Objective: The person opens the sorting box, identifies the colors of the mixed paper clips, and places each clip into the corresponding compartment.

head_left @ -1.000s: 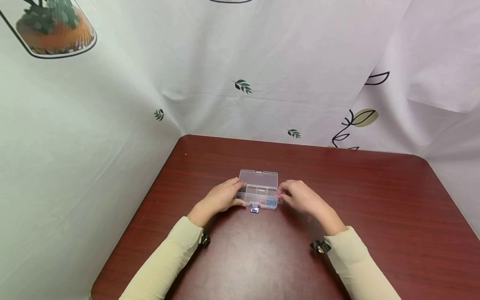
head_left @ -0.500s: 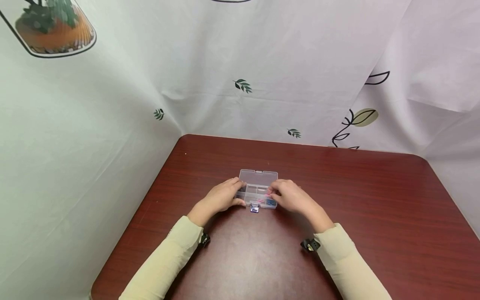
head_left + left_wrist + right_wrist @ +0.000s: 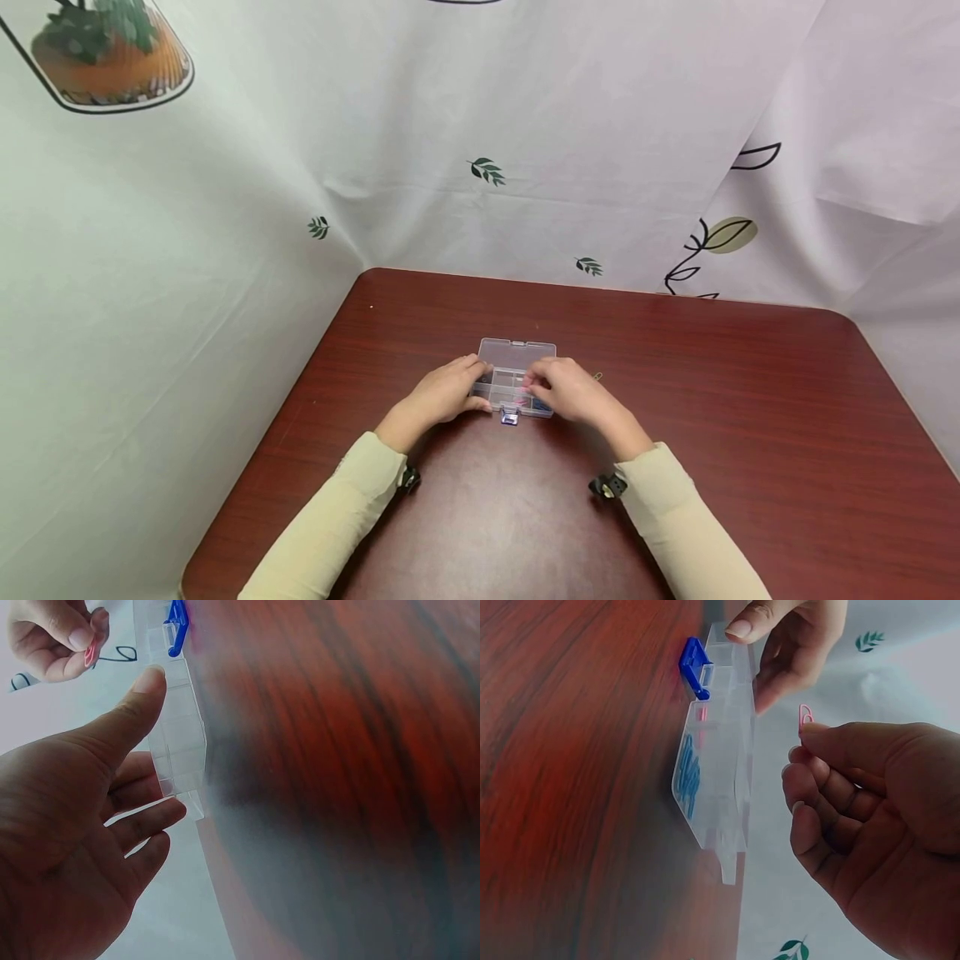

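A clear plastic compartment box lies on the table with its lid tipped back and a blue latch at the front. My left hand grips its left end, thumb at the front wall and fingers behind. Between thumb and forefinger, my right hand pinches a pink paper clip above the right half of the box. Blue paper clips fill the front right compartment. Through the wall beside them shows another pink paper clip.
A yellowish paper clip lies on the table just beyond my right wrist. Dark wrist-worn devices sit at both cuffs. The reddish-brown table meets a white patterned cloth at its back and left.
My right hand has moved left with the pink paper clip, from beside the box's right end to over its compartments. The left hand and the box have stayed put.
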